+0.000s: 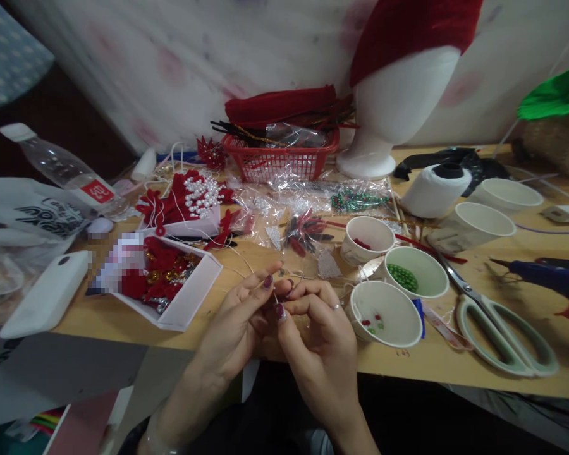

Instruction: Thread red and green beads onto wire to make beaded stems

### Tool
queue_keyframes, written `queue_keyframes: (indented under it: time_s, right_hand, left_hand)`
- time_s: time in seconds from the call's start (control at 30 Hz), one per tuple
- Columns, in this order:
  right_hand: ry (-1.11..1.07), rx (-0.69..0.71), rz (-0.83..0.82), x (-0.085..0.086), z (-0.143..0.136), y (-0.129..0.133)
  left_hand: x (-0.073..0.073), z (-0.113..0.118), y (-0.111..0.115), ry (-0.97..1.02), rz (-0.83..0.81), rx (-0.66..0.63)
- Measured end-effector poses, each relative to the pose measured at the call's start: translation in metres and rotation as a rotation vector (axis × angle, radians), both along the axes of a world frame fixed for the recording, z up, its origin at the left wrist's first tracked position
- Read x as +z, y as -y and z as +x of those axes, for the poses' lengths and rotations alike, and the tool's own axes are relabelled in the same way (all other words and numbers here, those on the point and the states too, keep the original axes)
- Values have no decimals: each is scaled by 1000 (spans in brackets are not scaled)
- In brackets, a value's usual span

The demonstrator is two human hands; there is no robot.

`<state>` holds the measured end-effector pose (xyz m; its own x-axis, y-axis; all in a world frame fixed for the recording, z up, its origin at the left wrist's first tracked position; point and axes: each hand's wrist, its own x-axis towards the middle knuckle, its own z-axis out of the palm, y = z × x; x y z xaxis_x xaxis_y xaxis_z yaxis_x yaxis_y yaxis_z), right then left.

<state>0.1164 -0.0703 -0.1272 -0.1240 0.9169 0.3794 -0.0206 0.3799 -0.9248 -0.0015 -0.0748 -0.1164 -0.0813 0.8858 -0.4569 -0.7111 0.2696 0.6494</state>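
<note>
My left hand (239,316) and my right hand (320,335) meet at the front edge of the table, fingertips almost touching. Both pinch a thin pale strand (275,296), thread or fine wire; its ends are hard to follow. Any small bead on it is too small to make out. Beside my right hand is a paper cup (410,328) with a few red and green beads (372,323) inside. Behind it stand a cup (439,278) of green beads (402,278) and a cup (367,230) with red beads (361,244).
Scissors (497,328) and a blue glue gun (545,278) lie at right, near a white thread spool (436,189). At left are an open white box (199,294) of red ornaments, a phone-like white object (47,294) and a bottle (61,167). Behind stand a red basket (279,161) and a white mannequin head (393,101).
</note>
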Motion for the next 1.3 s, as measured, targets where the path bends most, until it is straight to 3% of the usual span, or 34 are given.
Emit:
queue_keyframes:
  time_s: [1.3]
  right_hand:
    - [-55,40,-67,1,1,1]
  left_hand:
    - [4,-1,2,148,-2,-59]
